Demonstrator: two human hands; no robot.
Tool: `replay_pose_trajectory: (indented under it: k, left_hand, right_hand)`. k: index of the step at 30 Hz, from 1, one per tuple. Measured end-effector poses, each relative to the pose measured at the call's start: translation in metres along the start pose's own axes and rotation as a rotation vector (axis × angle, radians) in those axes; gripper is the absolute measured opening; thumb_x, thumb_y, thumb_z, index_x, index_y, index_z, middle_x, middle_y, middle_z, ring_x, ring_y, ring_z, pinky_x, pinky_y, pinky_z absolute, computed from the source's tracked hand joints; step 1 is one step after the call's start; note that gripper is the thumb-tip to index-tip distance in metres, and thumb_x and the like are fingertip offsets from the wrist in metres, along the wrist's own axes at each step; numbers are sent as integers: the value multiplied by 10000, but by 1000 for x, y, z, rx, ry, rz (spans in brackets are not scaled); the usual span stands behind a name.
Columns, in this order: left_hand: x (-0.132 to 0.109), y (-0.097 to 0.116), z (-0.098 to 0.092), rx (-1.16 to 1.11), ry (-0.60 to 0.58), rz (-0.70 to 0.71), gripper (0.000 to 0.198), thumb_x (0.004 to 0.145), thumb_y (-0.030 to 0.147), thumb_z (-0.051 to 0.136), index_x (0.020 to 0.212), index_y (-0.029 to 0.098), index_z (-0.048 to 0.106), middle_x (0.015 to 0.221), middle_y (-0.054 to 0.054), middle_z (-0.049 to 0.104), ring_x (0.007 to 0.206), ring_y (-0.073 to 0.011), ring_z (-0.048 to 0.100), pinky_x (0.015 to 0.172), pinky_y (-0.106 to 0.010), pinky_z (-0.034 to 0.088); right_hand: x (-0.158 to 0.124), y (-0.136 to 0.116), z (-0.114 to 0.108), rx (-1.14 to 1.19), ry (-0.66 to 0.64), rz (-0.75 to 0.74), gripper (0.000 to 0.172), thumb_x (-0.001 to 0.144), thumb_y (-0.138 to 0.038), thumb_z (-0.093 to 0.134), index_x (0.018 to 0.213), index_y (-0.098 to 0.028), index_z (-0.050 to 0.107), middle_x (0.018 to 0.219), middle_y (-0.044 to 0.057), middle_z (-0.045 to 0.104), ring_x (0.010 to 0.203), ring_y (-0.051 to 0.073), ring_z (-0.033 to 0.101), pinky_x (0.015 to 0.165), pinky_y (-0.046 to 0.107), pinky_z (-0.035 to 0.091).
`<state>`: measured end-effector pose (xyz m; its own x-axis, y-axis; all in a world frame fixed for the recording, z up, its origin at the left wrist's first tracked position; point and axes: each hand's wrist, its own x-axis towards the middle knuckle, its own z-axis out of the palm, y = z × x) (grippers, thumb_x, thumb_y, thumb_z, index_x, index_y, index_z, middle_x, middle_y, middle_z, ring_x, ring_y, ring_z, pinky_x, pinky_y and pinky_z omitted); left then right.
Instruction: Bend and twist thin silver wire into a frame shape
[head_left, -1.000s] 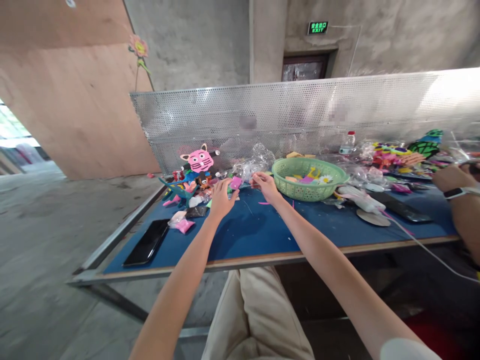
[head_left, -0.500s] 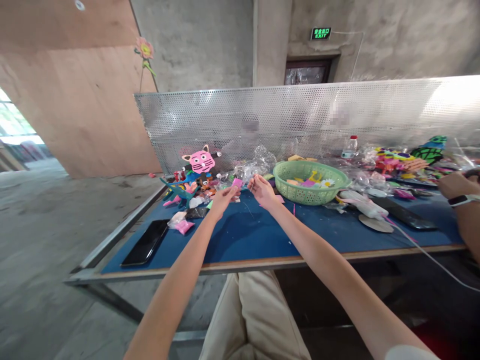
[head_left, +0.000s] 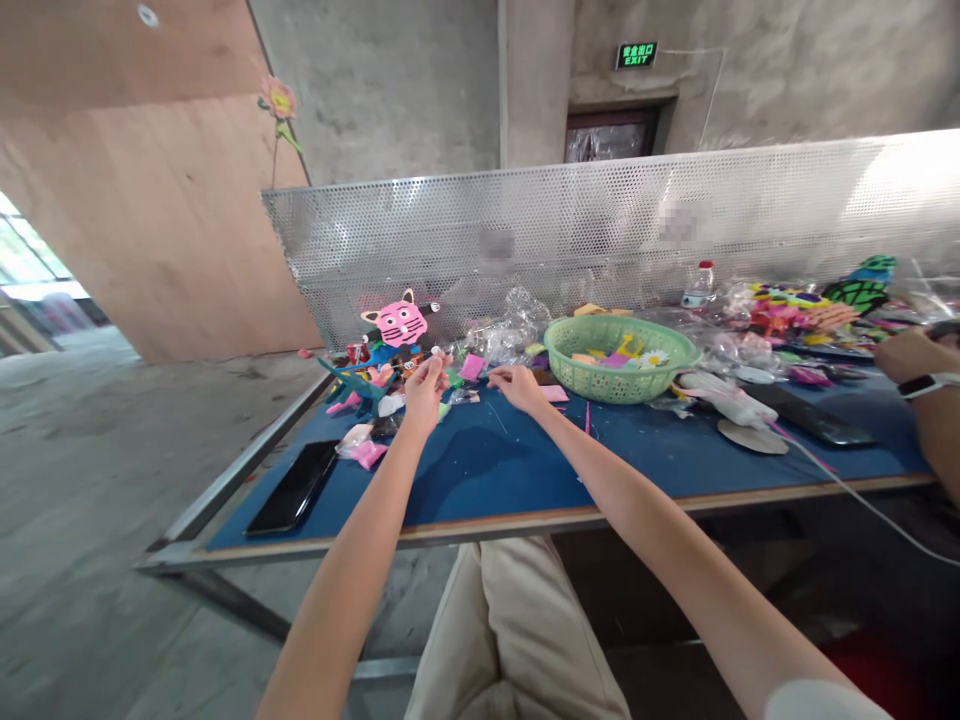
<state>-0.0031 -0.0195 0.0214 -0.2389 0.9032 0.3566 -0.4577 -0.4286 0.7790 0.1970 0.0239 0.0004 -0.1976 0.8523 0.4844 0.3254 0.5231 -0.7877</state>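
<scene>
My left hand (head_left: 424, 394) is raised over the left part of the blue table (head_left: 487, 480), fingers pinched; whatever they hold is too small to make out. My right hand (head_left: 519, 388) hovers to its right with fingers curled together, their contents hidden. Between the two lies a small pink piece (head_left: 472, 367), apart from both hands. Just behind my left hand are a pink cat-face figure (head_left: 401, 325) and a teal craft piece (head_left: 364, 388). A green basket (head_left: 622, 385) with colourful pieces and a white daisy stands right of my right hand.
A black phone (head_left: 292, 487) lies at the table's left front. On the right are another dark phone (head_left: 814, 416), a white cable (head_left: 862, 490), a bottle (head_left: 699, 287) and a co-worker's wristwatched arm (head_left: 926, 390). Clear plastic wrap (head_left: 517, 325) and a perforated metal panel (head_left: 450, 230) stand behind.
My left hand has moved left, away from the pink piece and from my right hand. My right hand has lowered slightly, its fingers now pointing left. The view has shifted a little.
</scene>
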Motion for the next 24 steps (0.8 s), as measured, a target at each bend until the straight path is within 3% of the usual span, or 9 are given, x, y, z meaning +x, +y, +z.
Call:
replay_pose_trajectory:
  k: [3, 5, 11, 16, 20, 24]
  left_hand:
    - [0, 0, 0, 19, -18, 29, 393, 658, 442, 859, 925, 167, 768, 958, -69, 738, 659, -71, 571, 551, -185, 416]
    - [0, -2, 0, 68, -26, 63, 384, 681, 459, 837, 920, 166, 771, 963, -71, 738, 624, -65, 534, 536, -192, 401]
    - [-3, 0, -2, 364, -88, 192, 343, 771, 479, 749, 939, 183, 787, 964, -67, 750, 644, -107, 538, 590, -240, 434]
    - [-11, 6, 0, 566, -190, 185, 408, 784, 530, 715, 955, 166, 787, 930, -80, 749, 735, -165, 609, 631, -256, 463]
    - [-12, 6, 0, 619, -214, 185, 405, 814, 535, 683, 974, 175, 778, 929, -78, 742, 771, -174, 629, 642, -249, 475]
    - [-9, 1, -3, 594, -159, 171, 408, 826, 544, 668, 991, 183, 761, 852, -58, 713, 731, -154, 617, 626, -240, 467]
  right_hand:
    - [7, 6, -7, -160, 287, -74, 271, 900, -248, 535, 1098, -185, 710, 1060, 115, 741, 999, 257, 680, 958, 414, 495]
    - [8, 6, -14, -142, 350, -129, 317, 919, -263, 499, 1168, -162, 667, 1139, 141, 708, 1034, 260, 655, 994, 433, 473]
    - [2, -9, -18, 171, 256, -228, 394, 875, -438, 631, 1222, -252, 629, 1185, 77, 675, 1009, 208, 621, 960, 358, 469]
    - [6, -8, -14, 611, 158, 32, 480, 778, -624, 662, 1038, -222, 683, 858, 26, 714, 696, 140, 601, 637, 265, 483]
    - [10, -1, -18, 702, 165, 89, 479, 649, -565, 797, 933, -192, 698, 701, -10, 681, 580, 101, 533, 576, 248, 455]
    - [10, 1, -19, 692, 175, 64, 442, 651, -508, 809, 929, -184, 695, 705, -11, 688, 617, 104, 561, 640, 261, 487]
